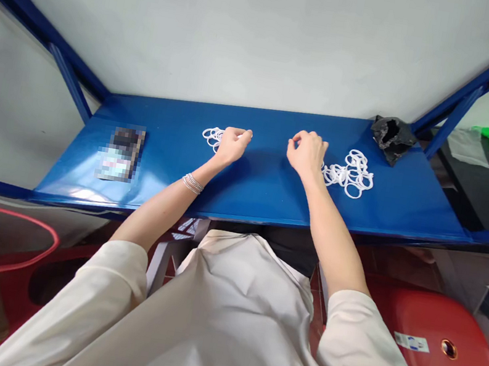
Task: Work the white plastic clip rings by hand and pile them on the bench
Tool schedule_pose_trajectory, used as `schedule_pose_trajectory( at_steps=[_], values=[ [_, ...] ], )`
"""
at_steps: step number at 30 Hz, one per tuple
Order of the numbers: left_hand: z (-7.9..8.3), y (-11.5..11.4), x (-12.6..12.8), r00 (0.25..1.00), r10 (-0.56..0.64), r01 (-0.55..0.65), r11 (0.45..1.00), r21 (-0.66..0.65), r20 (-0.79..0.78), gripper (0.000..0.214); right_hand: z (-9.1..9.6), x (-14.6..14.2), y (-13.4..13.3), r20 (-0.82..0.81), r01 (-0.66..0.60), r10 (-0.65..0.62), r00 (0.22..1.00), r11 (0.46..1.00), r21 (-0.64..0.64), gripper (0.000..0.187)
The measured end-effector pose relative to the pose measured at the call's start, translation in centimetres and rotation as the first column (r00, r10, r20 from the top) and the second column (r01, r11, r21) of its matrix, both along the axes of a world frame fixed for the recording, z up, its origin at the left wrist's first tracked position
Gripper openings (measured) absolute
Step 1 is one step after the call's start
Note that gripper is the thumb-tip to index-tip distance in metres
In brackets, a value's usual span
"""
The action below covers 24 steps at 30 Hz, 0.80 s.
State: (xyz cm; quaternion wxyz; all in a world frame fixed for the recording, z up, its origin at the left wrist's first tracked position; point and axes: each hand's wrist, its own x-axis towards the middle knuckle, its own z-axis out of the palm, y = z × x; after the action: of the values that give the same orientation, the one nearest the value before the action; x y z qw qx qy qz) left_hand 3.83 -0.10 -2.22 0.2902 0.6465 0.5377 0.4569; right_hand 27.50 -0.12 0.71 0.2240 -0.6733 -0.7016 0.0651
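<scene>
White rubber rings (212,137) lie in a small heap partly under the left hand (232,146), its fingers (243,136) curled narrow; whether they hold a ring cannot be told. A larger heap of rings (350,174) sits just beside the right hand (306,154), also narrowly pinched. Both forearms reach forward over the blue metal bench (261,195), below a pale wall (250,34).

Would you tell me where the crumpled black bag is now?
Head view: the black bag lies at the far right of the blue shelf, just past the white rings.
</scene>
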Motion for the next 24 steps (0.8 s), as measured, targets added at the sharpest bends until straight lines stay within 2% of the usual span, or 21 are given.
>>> schedule_pose_trajectory(
  at_steps=[2, 4, 6, 8, 10, 13, 16, 19, 22, 24],
  values=[
    [0.6, 0.1, -0.4, 0.978, 0.128, -0.125, 0.992, 0.033, -0.167, 0.044, 0.0, 1.7, 0.5, 0.021, 0.157, -0.156, 0.988, 0.987, -0.021, 0.025],
    [1.2, 0.3, -0.9, 0.92, 0.248, -0.23, 0.969, 0.095, -0.304, 0.033, -0.2, 3.5, 1.1, 0.045, 0.294, -0.29, 0.956, 0.951, -0.096, 0.034],
    [1.7, 0.5, -1.5, 0.857, 0.302, -0.273, 0.953, 0.128, -0.418, 0.024, -0.5, 5.1, 1.7, 0.058, 0.346, -0.341, 0.938, 0.92, -0.183, 0.036],
    [1.9, 0.5, -2.0, 0.801, 0.322, -0.308, 0.945, 0.114, -0.505, 0.017, -0.8, 6.0, 2.3, 0.055, 0.337, -0.334, 0.941, 0.909, -0.246, 0.033],
    [1.9, 0.5, -2.4, 0.754, 0.339, -0.353, 0.932, 0.088, -0.563, 0.015, -0.9, 6.2, 2.6, 0.02, 0.291, -0.296, 0.955, 0.92, -0.262, 0.035],
    [1.4, 0.4, -2.8, 0.715, 0.378, -0.397, 0.912, 0.103, -0.589, 0.017, -1.0, 5.5, 2.5, -0.108, 0.157, -0.18, 0.978, 0.969, -0.192, 0.037],
    [0.8, 0.5, -2.9, 0.737, 0.421, -0.392, 0.904, 0.173, -0.528, 0.02, -0.8, 4.0, 2.0, -0.295, -0.053, 0.031, 0.955, 0.996, -0.068, 0.03],
    [0.7, 0.5, -2.7, 0.783, 0.422, -0.366, 0.907, 0.209, -0.456, 0.026, -0.7, 2.2, 1.2, -0.423, -0.198, 0.19, 0.886, 0.98, 0.024, 0.026],
    [1.3, 0.1, -2.1, 0.851, 0.345, -0.259, 0.932, 0.255, -0.396, 0.03, -0.8, 0.5, 0.5, -0.467, -0.271, 0.268, 0.843, 0.961, 0.061, 0.023],
    [1.6, -0.4, -1.3, 0.909, 0.194, -0.099, 0.96, 0.261, -0.37, 0.032, -1.0, -0.3, 0.1, -0.487, -0.31, 0.307, 0.818, 0.948, 0.078, 0.022]
  ],
)
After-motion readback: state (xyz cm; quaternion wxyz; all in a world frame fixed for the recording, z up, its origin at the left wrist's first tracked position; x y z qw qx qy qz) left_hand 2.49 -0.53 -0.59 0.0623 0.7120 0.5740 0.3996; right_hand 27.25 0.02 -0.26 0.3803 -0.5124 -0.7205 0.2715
